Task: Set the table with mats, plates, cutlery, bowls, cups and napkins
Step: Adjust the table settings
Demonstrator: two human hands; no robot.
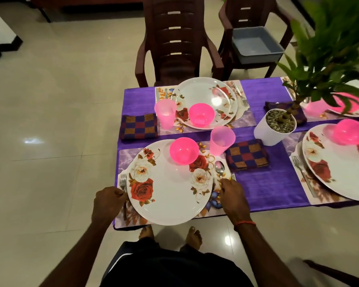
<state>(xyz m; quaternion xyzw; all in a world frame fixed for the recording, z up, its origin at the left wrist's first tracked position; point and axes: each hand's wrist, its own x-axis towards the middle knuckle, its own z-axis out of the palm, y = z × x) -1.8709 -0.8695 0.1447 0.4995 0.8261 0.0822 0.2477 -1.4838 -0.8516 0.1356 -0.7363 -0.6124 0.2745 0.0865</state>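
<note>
The table (274, 183) is being finished at its near-left corner, the fork (123, 181) being pinched by the left hand (109, 200) and the spoon (219, 168) by the right hand (232, 194), with the other visible places seemingly complete.

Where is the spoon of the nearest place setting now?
In the head view, the spoon lies just right of the nearest plate, left of the checked napkin, its handle reaching the right hand.

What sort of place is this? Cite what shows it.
Probably a home dining room: a purple-clothed table laid with floral white plates, dark brown plastic armchairs beside it, glossy beige floor tiles.
</note>
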